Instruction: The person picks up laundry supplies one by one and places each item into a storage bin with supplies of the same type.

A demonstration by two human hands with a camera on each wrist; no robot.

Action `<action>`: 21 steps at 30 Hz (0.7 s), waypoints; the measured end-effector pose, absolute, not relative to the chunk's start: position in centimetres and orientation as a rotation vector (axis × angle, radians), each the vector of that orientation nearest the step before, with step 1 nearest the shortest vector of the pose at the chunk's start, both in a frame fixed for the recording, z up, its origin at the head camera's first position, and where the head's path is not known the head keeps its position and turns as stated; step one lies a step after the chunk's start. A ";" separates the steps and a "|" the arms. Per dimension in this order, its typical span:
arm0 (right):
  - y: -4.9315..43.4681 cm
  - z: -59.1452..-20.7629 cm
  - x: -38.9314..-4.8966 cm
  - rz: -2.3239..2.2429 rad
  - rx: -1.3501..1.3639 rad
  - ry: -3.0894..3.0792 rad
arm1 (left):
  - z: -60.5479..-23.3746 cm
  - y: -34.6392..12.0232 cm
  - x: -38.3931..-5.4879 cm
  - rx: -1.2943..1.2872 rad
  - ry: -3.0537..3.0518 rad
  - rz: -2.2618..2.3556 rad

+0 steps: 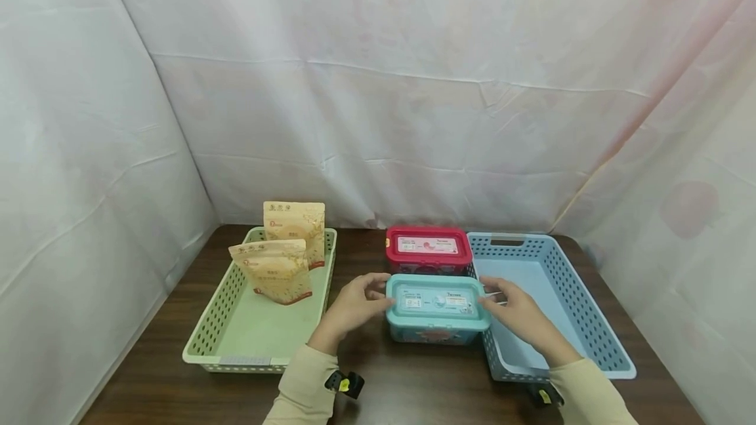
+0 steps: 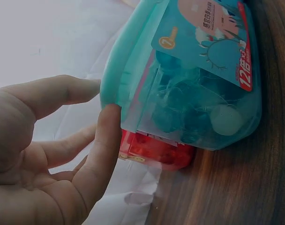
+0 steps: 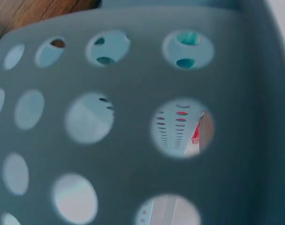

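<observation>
A teal lidded box (image 1: pixel 438 300) of clear plastic, with rounded pods showing through its side, stands on the table between both hands. My left hand (image 1: pixel 356 305) holds its left end, thumb and fingertips at the lid's edge; the left wrist view shows this hand (image 2: pixel 63 140) close up. At the lid's right end, my right hand (image 1: pixel 518 311) holds the edge with thumb and fingers, reaching over the blue basket (image 1: pixel 534 310). The right wrist view is mostly filled by the basket's perforated wall (image 3: pixel 133 117), which hides most of that hand.
Behind the teal box stands a red lidded box (image 1: pixel 428 250). To the left is a green basket (image 1: pixel 254 340) with two yellow pouches (image 1: pixel 277 272) (image 1: pixel 295 225) in its far part. A white cloth (image 1: pixel 378 117) hangs behind the dark wooden table (image 1: pixel 407 385).
</observation>
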State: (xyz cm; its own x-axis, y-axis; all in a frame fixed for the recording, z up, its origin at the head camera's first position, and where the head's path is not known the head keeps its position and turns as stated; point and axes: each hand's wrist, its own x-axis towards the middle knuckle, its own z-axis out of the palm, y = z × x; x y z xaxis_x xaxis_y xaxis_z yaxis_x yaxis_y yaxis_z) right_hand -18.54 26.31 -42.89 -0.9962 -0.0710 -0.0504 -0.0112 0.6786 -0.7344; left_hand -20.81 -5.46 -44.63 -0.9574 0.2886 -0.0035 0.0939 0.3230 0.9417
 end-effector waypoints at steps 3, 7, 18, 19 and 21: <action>26.4 -43.1 -18.6 -1.204 -0.098 2.816 | -44.8 -5.4 -20.8 0.348 2.418 1.694; 26.5 -43.1 -18.7 -1.183 -0.124 2.833 | -44.8 -5.4 -20.9 0.344 2.429 1.684; 26.4 -42.7 -18.7 -1.156 -0.203 2.853 | -44.6 -5.5 -20.9 0.339 2.436 1.671; 26.4 -42.6 -18.7 -1.153 -0.208 2.855 | -44.7 -5.5 -20.9 0.344 2.442 1.667; 26.4 -42.6 -18.8 -1.145 -0.215 2.861 | -44.6 -5.4 -20.8 0.353 2.458 1.649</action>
State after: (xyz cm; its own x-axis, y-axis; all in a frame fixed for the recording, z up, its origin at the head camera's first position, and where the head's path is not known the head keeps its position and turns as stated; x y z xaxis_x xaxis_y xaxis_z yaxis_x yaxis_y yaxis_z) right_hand -18.79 26.39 -42.62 -0.9890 -0.1481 0.0029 -0.1092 0.7160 -0.6895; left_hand -20.81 -5.45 -44.62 -0.9593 0.2825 -0.0018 0.1056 0.3642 0.9253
